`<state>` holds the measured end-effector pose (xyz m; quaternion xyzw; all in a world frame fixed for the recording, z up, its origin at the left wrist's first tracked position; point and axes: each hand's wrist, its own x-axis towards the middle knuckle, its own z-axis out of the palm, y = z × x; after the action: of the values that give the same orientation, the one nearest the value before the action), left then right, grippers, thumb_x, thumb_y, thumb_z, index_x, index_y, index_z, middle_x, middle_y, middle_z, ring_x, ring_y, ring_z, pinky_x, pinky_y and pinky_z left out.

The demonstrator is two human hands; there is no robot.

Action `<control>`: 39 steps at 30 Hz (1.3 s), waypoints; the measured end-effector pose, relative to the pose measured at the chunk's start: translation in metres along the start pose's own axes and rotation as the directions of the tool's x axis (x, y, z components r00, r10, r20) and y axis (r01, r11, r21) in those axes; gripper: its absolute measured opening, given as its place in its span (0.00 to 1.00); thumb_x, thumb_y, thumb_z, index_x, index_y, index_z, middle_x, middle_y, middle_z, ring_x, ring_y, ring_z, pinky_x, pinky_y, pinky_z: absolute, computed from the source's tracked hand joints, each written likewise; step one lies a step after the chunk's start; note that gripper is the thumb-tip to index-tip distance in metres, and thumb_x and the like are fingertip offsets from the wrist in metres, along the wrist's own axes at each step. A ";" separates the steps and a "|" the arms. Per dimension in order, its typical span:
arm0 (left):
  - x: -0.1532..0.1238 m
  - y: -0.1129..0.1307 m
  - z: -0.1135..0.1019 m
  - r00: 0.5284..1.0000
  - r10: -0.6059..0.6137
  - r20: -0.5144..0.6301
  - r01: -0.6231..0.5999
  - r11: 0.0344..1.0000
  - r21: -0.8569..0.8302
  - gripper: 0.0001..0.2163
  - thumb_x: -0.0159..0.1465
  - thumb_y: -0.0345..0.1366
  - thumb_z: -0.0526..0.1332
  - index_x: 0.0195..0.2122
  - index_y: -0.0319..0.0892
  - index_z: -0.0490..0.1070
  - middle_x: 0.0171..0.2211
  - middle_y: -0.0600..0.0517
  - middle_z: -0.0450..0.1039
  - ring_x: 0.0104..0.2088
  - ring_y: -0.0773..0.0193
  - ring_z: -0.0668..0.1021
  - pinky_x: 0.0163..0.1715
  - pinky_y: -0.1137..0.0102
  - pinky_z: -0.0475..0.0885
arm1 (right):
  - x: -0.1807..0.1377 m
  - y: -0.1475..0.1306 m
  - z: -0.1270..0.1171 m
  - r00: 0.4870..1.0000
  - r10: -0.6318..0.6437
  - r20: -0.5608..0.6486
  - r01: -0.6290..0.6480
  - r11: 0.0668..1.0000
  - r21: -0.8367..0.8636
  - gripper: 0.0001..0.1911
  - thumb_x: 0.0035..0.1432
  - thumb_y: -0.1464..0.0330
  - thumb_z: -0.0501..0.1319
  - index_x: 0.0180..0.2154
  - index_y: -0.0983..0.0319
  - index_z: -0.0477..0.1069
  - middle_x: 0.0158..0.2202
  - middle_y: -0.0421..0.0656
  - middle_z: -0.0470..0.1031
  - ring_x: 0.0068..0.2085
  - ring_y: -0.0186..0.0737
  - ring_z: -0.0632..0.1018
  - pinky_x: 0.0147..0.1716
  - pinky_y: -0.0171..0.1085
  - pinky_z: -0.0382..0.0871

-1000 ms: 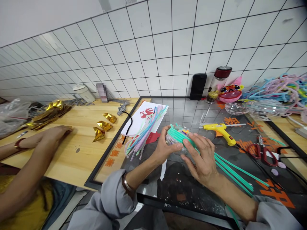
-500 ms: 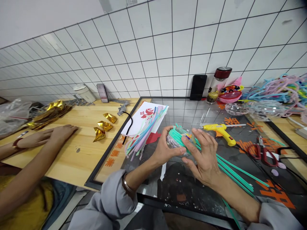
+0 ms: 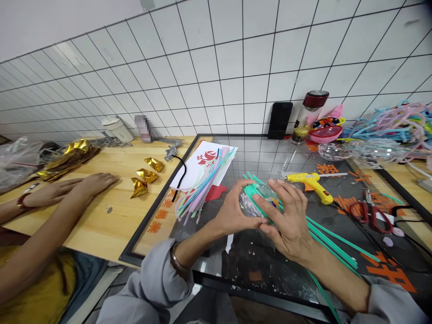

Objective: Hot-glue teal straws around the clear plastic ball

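Between both palms I hold a clear plastic ball point(image 3: 266, 193) with green strips point(image 3: 250, 193) across its left side. My left hand point(image 3: 234, 208) curls round the ball's left side, thumb underneath. Against the right side presses my right hand point(image 3: 288, 218), its fingers over the front and top, hiding part of the ball. Small coloured bits show through the shell. More long green pipe cleaners point(image 3: 332, 243) lie on the table under my right forearm.
A yellow glue gun point(image 3: 312, 182), red-handled scissors point(image 3: 371, 216), a phone point(image 3: 280, 120) and a glass bottle point(image 3: 308, 118) stand or lie to the right. Pastel pipe cleaners point(image 3: 207, 184) rest on white paper point(image 3: 191, 164). Gold folded pieces point(image 3: 147, 175) and another person's hands point(image 3: 91, 184) are left.
The ball has turned slightly between my hands and shifted a little to the right. The other person's hand has slid slightly to the right on the wooden table.
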<state>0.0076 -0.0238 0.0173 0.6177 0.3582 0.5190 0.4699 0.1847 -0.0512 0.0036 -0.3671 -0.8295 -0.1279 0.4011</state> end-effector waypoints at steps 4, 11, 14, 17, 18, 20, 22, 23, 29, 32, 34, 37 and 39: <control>-0.001 -0.002 0.000 1.000 0.000 0.017 -0.001 1.000 0.030 0.32 0.39 0.30 0.78 0.48 0.43 0.72 0.48 0.46 0.74 0.51 0.48 0.73 0.58 0.59 0.63 | 0.000 -0.001 0.002 0.999 0.014 0.035 -0.013 1.000 -0.023 0.28 0.70 0.55 0.43 0.68 0.52 0.52 0.68 0.51 0.55 0.66 0.56 0.58 0.59 0.58 0.53; -0.002 -0.006 -0.003 0.998 -0.056 0.014 0.056 0.998 -0.024 0.33 0.44 0.37 0.76 0.51 0.43 0.68 0.49 0.47 0.71 0.51 0.51 0.72 0.55 0.62 0.64 | -0.002 -0.002 0.004 0.999 0.003 0.049 -0.001 0.999 -0.036 0.32 0.70 0.53 0.40 0.71 0.57 0.43 0.67 0.55 0.54 0.66 0.56 0.56 0.60 0.58 0.51; -0.001 -0.012 -0.003 0.990 -0.139 0.018 0.140 0.985 -0.102 0.35 0.41 0.41 0.77 0.50 0.43 0.66 0.46 0.49 0.70 0.47 0.54 0.72 0.50 0.64 0.67 | -0.002 -0.002 0.005 0.998 0.003 0.057 0.000 0.999 -0.050 0.33 0.70 0.54 0.41 0.71 0.59 0.42 0.66 0.55 0.57 0.66 0.56 0.56 0.60 0.58 0.51; -0.001 -0.017 -0.001 0.978 -0.207 0.024 0.207 0.952 -0.226 0.36 0.41 0.43 0.77 0.50 0.43 0.65 0.42 0.51 0.70 0.41 0.60 0.73 0.42 0.68 0.69 | -0.003 -0.002 0.005 0.998 0.003 0.056 0.001 0.998 -0.059 0.34 0.70 0.55 0.41 0.71 0.62 0.42 0.65 0.56 0.60 0.66 0.56 0.56 0.60 0.57 0.51; -0.001 -0.018 0.000 0.974 -0.225 0.020 0.222 0.935 -0.277 0.36 0.42 0.43 0.77 0.50 0.43 0.64 0.41 0.52 0.70 0.39 0.62 0.73 0.41 0.69 0.69 | -0.003 -0.002 0.005 0.998 0.004 0.055 -0.001 0.998 -0.058 0.34 0.70 0.55 0.41 0.71 0.62 0.42 0.65 0.56 0.60 0.66 0.56 0.57 0.60 0.57 0.51; -0.001 -0.017 0.002 0.964 -0.266 0.019 0.254 0.892 -0.374 0.35 0.41 0.42 0.77 0.49 0.44 0.64 0.39 0.53 0.71 0.36 0.65 0.73 0.38 0.71 0.69 | -0.003 -0.001 0.004 0.999 0.012 0.050 -0.009 0.999 -0.053 0.33 0.70 0.55 0.41 0.71 0.61 0.43 0.64 0.55 0.60 0.66 0.56 0.57 0.60 0.57 0.50; -0.001 -0.014 0.004 0.949 -0.315 0.025 0.294 0.848 -0.441 0.35 0.41 0.41 0.77 0.48 0.44 0.63 0.36 0.54 0.71 0.34 0.67 0.73 0.35 0.72 0.69 | -0.004 -0.001 0.004 0.999 0.022 0.044 -0.020 0.999 -0.043 0.33 0.70 0.55 0.42 0.71 0.60 0.43 0.65 0.54 0.59 0.66 0.55 0.57 0.61 0.56 0.50; -0.001 -0.012 0.004 0.941 -0.338 0.028 0.312 0.829 -0.464 0.35 0.41 0.41 0.77 0.48 0.44 0.63 0.36 0.55 0.71 0.33 0.67 0.73 0.34 0.72 0.69 | -0.004 -0.001 0.004 0.999 0.027 0.040 -0.026 0.999 -0.034 0.33 0.70 0.55 0.42 0.71 0.59 0.44 0.66 0.53 0.59 0.66 0.55 0.57 0.61 0.56 0.49; 0.001 -0.007 0.006 0.941 -0.339 -0.011 0.285 0.807 -0.517 0.36 0.40 0.41 0.77 0.49 0.45 0.64 0.38 0.53 0.72 0.36 0.65 0.75 0.38 0.70 0.70 | -0.007 -0.004 0.004 0.959 0.273 0.074 -0.282 0.907 0.314 0.35 0.68 0.52 0.47 0.71 0.53 0.39 0.72 0.47 0.46 0.70 0.52 0.53 0.65 0.56 0.47; 0.000 -0.008 0.007 0.946 -0.322 -0.028 0.267 0.829 -0.491 0.36 0.39 0.41 0.77 0.49 0.44 0.64 0.37 0.53 0.72 0.37 0.64 0.75 0.38 0.70 0.70 | -0.004 -0.007 0.009 0.832 0.525 0.182 -0.535 0.669 0.517 0.39 0.67 0.50 0.50 0.71 0.52 0.35 0.73 0.46 0.43 0.71 0.50 0.49 0.67 0.57 0.47; 0.000 -0.008 0.009 0.949 -0.315 -0.030 0.261 0.833 -0.487 0.36 0.40 0.41 0.77 0.50 0.44 0.64 0.38 0.52 0.73 0.37 0.63 0.76 0.40 0.69 0.71 | -0.001 -0.009 0.013 0.736 0.621 0.269 -0.642 0.514 0.569 0.40 0.66 0.49 0.51 0.71 0.53 0.37 0.73 0.47 0.44 0.71 0.50 0.50 0.67 0.58 0.46; -0.001 -0.010 0.010 0.953 -0.300 -0.046 0.238 0.834 -0.497 0.35 0.40 0.40 0.76 0.49 0.44 0.64 0.42 0.51 0.74 0.40 0.61 0.77 0.43 0.68 0.71 | 0.006 -0.012 0.017 0.653 0.667 0.360 -0.717 0.390 0.578 0.40 0.63 0.46 0.53 0.69 0.58 0.48 0.71 0.49 0.50 0.70 0.50 0.54 0.68 0.57 0.45; -0.001 -0.010 0.010 0.954 -0.296 -0.054 0.229 0.830 -0.509 0.34 0.41 0.40 0.76 0.49 0.45 0.65 0.43 0.51 0.74 0.41 0.61 0.77 0.45 0.68 0.71 | 0.010 -0.014 0.017 0.642 0.669 0.374 -0.726 0.373 0.578 0.41 0.61 0.45 0.54 0.68 0.60 0.52 0.70 0.50 0.54 0.70 0.51 0.55 0.69 0.56 0.46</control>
<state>0.0179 -0.0242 0.0072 0.3853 0.3238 0.5631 0.6555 0.1609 -0.0472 0.0011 -0.5103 -0.5945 0.3831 0.4893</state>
